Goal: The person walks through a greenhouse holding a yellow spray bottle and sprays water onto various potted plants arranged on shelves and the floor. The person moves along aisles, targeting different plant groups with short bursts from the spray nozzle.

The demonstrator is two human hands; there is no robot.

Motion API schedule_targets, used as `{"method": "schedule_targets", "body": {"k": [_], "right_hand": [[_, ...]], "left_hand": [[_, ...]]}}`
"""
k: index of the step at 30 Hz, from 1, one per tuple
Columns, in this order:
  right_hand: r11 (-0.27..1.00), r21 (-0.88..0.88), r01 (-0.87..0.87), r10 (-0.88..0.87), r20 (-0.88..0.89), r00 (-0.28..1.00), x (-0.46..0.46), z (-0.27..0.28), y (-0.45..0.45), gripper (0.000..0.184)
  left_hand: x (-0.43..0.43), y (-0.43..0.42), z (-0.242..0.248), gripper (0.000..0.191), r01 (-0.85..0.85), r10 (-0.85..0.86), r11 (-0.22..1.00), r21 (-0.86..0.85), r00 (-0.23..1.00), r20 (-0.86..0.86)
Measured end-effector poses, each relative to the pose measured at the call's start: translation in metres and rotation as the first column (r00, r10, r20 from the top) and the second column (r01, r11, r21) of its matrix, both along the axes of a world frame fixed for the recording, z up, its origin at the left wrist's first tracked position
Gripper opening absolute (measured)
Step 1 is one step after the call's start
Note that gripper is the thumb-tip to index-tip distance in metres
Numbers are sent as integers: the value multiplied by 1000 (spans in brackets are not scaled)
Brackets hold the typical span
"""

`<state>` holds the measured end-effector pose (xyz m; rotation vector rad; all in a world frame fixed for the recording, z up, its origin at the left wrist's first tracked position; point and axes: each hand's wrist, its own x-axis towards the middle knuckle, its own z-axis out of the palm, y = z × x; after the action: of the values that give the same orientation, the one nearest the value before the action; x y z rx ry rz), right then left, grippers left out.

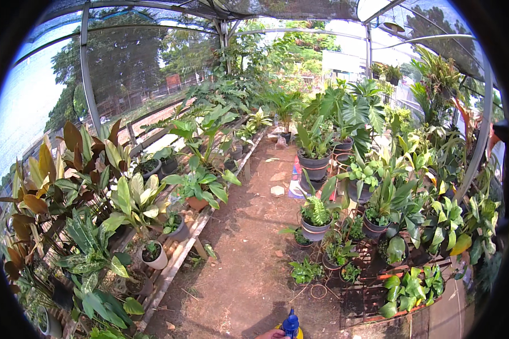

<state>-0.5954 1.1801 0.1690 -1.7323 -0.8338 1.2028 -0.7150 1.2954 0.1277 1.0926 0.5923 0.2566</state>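
At the bottom edge, just right of the middle, my left hand (270, 334) is only partly in view, its fingers closed against the blue top (291, 324) of a yellow bottle (300, 333). The blue top is narrow and pointed, and it aims away from me. Most of the bottle lies below the picture. My right hand is out of view. Ahead runs a brown dirt path (246, 258) between two rows of potted plants. A small grey pot with a fern (316, 231) stands at the right side of the path.
A long slatted wooden bench (169, 271) bears leafy plants and a white pot (155, 255) on the left. On the right, a dark metal rack (364, 292) holds more pots. A pale stone (277, 191) lies on the path. A metal post (89, 76) supports shade netting.
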Motion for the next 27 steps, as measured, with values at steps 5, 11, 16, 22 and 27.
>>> {"method": "schedule_targets", "body": {"k": [5,11,16,22,27], "right_hand": [[876,161,-455,447,83,891,-33,32,65,46],[845,206,-493,438,263,860,-67,45,136,34],[752,184,-633,546,366,754,-94,28,221,25],[549,207,-810,546,645,535,-113,-10,351,42],[380,111,-918,680,640,359,-138,-36,508,33]], "left_hand": [[-47,50,10,36,-96,113,986,139,987,-113],[-85,87,16,26,-472,492,869,145,856,-161],[-132,145,58,26,-596,590,801,51,773,-233],[-164,259,34,25,-686,698,711,153,664,-267],[-204,387,-15,39,-715,672,690,112,575,-466]]}}
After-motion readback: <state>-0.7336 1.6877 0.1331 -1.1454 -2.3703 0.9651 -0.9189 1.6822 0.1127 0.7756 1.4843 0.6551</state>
